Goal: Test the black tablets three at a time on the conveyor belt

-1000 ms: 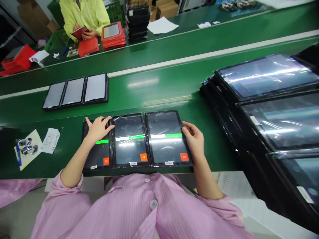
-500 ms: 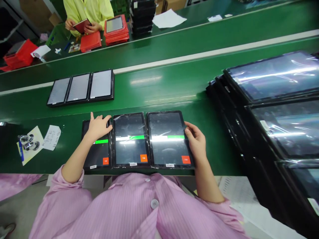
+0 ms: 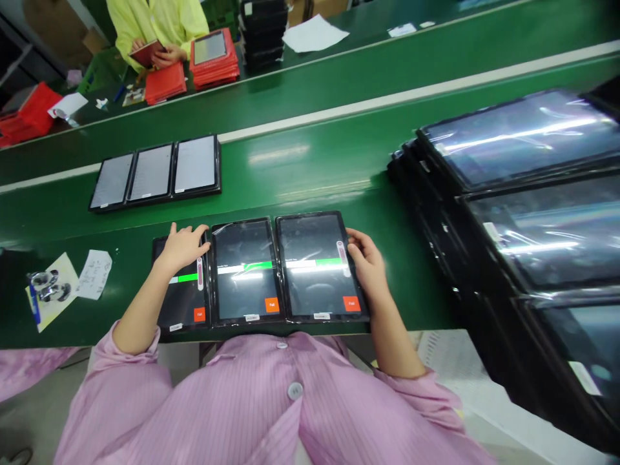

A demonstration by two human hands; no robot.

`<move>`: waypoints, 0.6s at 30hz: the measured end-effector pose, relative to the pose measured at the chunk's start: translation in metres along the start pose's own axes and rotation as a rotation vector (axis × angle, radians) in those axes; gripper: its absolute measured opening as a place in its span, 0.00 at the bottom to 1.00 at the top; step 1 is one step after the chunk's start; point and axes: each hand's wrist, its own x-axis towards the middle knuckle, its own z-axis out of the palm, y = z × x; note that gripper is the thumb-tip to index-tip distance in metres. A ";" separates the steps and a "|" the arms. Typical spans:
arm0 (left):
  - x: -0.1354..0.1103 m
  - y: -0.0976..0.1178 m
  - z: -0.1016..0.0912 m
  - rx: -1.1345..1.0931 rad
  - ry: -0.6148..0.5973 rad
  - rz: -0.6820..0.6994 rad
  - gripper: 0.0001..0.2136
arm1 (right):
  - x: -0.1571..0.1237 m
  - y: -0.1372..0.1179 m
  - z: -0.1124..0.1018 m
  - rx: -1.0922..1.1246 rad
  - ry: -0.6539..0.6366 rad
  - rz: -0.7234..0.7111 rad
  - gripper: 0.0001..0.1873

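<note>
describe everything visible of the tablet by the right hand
The tablet lies face up on the green table, rightmost of three in a row. Its glossy, black-framed screen shows a white-and-green bar, a pale strip and an orange-red Fail square. A white label marks its near edge; the right hand touches its right edge.

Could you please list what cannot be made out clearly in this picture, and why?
All in the head view:
Black rectangular tablet under the left hand: upper screen partly covered by that hand.
Middle black rectangular tablet: print on its small white sticker too small.
Small white paper note: handwriting too small to read.
Large, stacked black tablets with glossy screens: cut off by the right edge.
Person in yellow top: head cut off by the top edge.
</note>
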 end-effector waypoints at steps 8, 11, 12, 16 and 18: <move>0.030 0.077 -0.021 -0.082 0.202 0.282 0.26 | 0.005 -0.002 0.000 0.015 -0.052 -0.024 0.22; 0.050 0.096 -0.028 -0.209 0.042 0.539 0.34 | 0.004 -0.003 -0.002 0.022 -0.063 -0.024 0.22; 0.055 0.098 -0.029 -0.237 -0.007 0.597 0.34 | 0.004 -0.003 -0.002 0.023 -0.066 -0.027 0.22; 0.065 0.093 -0.031 -0.228 -0.104 0.661 0.22 | 0.003 -0.002 -0.002 0.017 -0.059 -0.041 0.22; 0.065 0.092 -0.031 -0.194 -0.126 0.657 0.19 | 0.003 -0.002 -0.002 0.016 -0.062 -0.037 0.22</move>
